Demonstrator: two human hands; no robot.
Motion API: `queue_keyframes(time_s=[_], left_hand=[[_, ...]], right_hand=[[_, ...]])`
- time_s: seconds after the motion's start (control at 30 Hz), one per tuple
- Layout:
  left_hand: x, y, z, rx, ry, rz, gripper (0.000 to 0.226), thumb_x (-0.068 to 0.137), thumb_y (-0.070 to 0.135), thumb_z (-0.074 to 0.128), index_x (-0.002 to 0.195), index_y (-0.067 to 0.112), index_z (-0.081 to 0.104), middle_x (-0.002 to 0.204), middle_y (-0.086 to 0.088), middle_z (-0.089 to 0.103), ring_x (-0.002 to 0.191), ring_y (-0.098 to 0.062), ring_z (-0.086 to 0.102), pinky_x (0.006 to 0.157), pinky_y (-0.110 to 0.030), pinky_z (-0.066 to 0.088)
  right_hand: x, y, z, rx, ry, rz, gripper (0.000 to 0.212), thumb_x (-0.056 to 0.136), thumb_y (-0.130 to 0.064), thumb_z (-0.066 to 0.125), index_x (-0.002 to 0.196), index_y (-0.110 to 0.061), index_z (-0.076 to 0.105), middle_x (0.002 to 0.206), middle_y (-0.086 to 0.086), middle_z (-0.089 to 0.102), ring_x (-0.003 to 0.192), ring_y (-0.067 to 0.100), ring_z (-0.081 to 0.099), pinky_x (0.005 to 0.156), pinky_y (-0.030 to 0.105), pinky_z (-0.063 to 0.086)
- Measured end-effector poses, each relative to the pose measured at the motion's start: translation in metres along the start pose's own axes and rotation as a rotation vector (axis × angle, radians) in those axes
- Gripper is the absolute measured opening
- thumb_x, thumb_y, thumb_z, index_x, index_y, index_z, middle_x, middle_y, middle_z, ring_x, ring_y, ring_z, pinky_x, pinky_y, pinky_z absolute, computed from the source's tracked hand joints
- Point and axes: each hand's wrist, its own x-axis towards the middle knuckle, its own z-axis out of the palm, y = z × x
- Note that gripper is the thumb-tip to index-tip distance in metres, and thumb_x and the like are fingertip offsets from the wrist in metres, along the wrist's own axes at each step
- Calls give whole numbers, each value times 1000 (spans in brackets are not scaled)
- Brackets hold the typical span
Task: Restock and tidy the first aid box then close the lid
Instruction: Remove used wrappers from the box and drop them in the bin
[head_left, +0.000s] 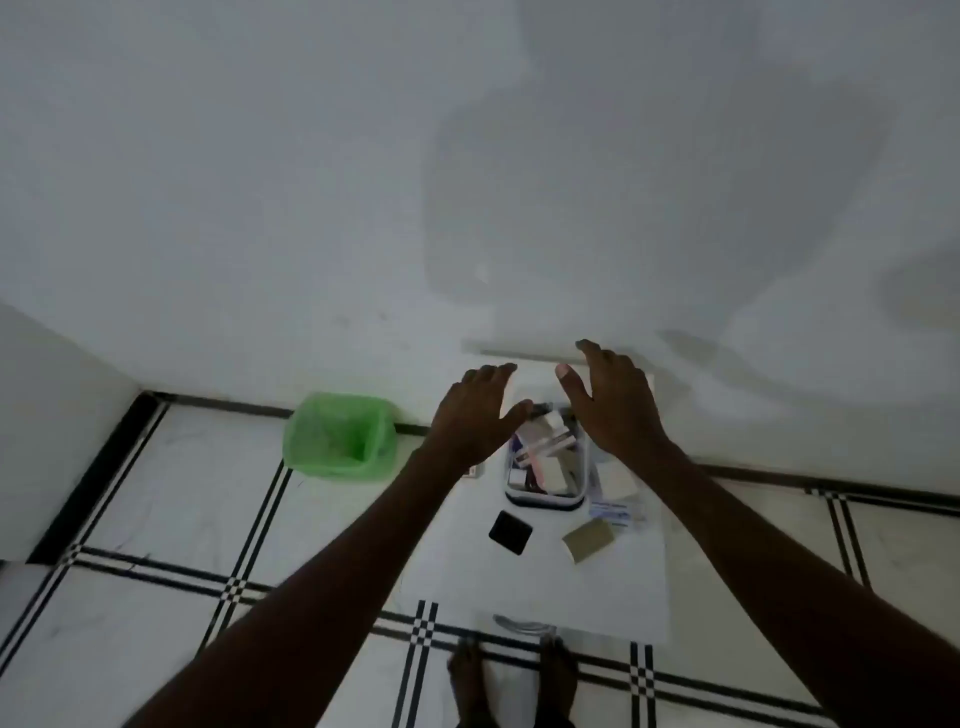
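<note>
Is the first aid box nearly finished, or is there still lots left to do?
Partly. The first aid box already holds several packs. Both hands, left and right, hover open above it, holding nothing. Still outside: a black pad, a tan card and a white packet. No lid is on it yet.

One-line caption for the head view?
Both hands, left and right, hover open over the packed first aid box.
</note>
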Motion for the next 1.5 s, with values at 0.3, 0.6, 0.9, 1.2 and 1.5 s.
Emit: queue_keyframes(time_s=[0.3,0.6,0.9,1.2,1.5], left_hand=[[18,-18,57,-7,-117,-155,34,96,33,55,127,22,61,111,-8,72,101,-28,67,78,-31,46],[23,1,99,41,-85,-205,23,95,16,52,104,9,72,94,-9,75,87,-27,72,64,-25,41],[38,-2,94,-106,136,-210,19,90,10,56,97,18,71,89,-3,75,76,-23,68,61,-24,38],[41,-6,114,-210,124,-249,20,89,12,56,93,25,70,86,4,75,72,-21,66,63,-26,45],[45,-4,64,-490,153,-357,23,85,8,58,88,26,73,77,6,73,65,-21,70,67,-43,59]], right_hand=[[-11,42,76,79,-30,149,44,99,-37,42,127,-6,55,114,18,69,106,34,63,88,40,51],[-30,97,105,-56,0,443,33,90,-22,53,116,-3,58,100,20,70,90,38,66,78,45,55],[-34,141,138,-189,-104,882,46,81,-33,64,111,0,51,106,20,66,101,38,60,89,44,42],[-27,155,127,-128,1,873,21,78,-13,61,96,-3,63,92,14,69,90,35,64,81,37,41],[0,84,41,-8,299,541,5,83,-18,64,81,-14,63,79,6,68,75,30,65,70,39,51]])
